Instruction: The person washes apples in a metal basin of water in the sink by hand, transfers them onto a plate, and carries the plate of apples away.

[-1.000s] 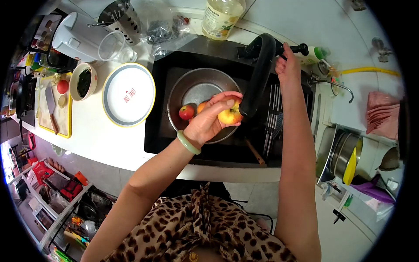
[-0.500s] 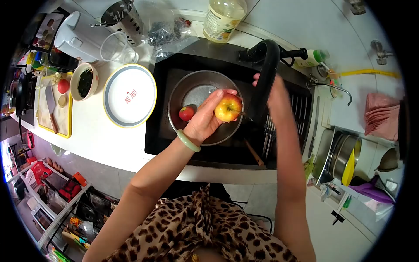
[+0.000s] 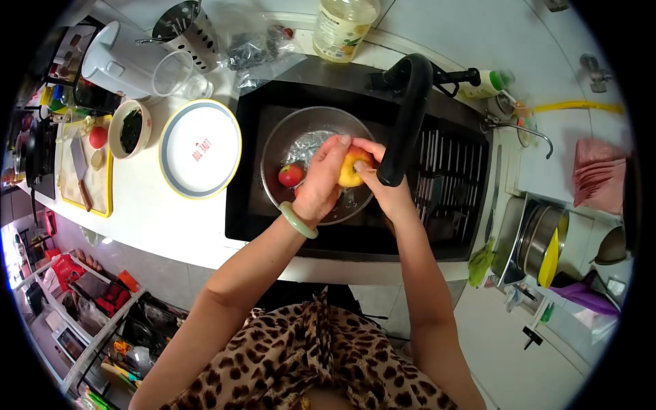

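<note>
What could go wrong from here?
1. Slip: the yellow-red apple is held between the left hand and right hand above the metal bowl; a loose grip might drop it onto the small red apple.
2. Knock: the faucet appears close to the right hand in this view, so an upward move might bump it.
3. Chip: the pale green bangle appears near the bowl's rim and might strike it.
</note>
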Demonstrator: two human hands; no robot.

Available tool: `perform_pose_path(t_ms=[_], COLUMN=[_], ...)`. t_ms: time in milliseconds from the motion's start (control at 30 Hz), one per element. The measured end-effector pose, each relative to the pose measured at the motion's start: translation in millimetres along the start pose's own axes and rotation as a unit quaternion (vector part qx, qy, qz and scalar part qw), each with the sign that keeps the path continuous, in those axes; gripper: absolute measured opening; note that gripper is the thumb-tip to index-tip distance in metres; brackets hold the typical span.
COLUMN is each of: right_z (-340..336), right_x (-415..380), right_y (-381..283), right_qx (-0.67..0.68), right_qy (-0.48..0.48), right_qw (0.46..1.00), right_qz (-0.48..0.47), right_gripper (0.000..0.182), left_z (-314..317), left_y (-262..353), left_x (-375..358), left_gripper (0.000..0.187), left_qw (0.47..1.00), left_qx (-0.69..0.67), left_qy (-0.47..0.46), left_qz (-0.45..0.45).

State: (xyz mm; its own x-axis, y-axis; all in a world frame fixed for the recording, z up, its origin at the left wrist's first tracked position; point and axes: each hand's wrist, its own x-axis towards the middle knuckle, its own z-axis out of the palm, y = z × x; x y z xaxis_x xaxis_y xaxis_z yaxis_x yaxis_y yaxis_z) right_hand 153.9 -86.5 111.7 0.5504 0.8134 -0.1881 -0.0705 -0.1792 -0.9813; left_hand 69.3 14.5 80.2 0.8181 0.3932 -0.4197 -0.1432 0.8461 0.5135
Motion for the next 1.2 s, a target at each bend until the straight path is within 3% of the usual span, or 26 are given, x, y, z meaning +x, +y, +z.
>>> perform_pose_path(t_ms=[200,300,500,667,733,833,933,1067,1200], right_z=[-9,-23,-13,21,25,12,-1,6,19], right_x=[6,11,14,18,18,14,11,12,12], right_y=[3,4,7,24,30,21,12,11,36], right_qx=[-0.021,-0.015,0.047,0.006,0.030,0.017,0.058,0.081,0.033], right_qy=[-0.033,-0.090,-0.045,0.112,0.118,0.022,-0.037,-0.013,0.074], right_qw=[0.998,0.995,0.998,0.990,0.991,0.995,0.997,0.995,0.996], right_qz=[0.049,0.033,0.026,-0.082,-0.053,-0.100,-0.047,-0.055,-0.036], right_gripper=[0.033,0.037,0.031,0.018,0.023,0.032,0.041,0.036,0.028], left_z=[-4,-9,-4,2,1,0,-1,-1,-12], left_y=[10,8,7,-1,0,4,3,0,-9], left_x=[-4,-1,2,0,1,0,-2,2,2], left_gripper=[0.022,0.022,0.022,0.022,0.022,0.021,0.021,0.021,0.024], left_qw=[0.996,0.997,0.999,0.998,0.997,0.999,0.999,0.999,0.998], left_qx=[-0.002,0.045,0.011,-0.020,-0.018,-0.008,0.003,-0.021,-0.012], left_qy=[-0.017,-0.030,0.000,0.058,0.052,0.037,0.026,0.038,0.045], left_qz=[-0.084,-0.062,-0.039,0.035,0.048,0.037,0.033,0.031,0.031])
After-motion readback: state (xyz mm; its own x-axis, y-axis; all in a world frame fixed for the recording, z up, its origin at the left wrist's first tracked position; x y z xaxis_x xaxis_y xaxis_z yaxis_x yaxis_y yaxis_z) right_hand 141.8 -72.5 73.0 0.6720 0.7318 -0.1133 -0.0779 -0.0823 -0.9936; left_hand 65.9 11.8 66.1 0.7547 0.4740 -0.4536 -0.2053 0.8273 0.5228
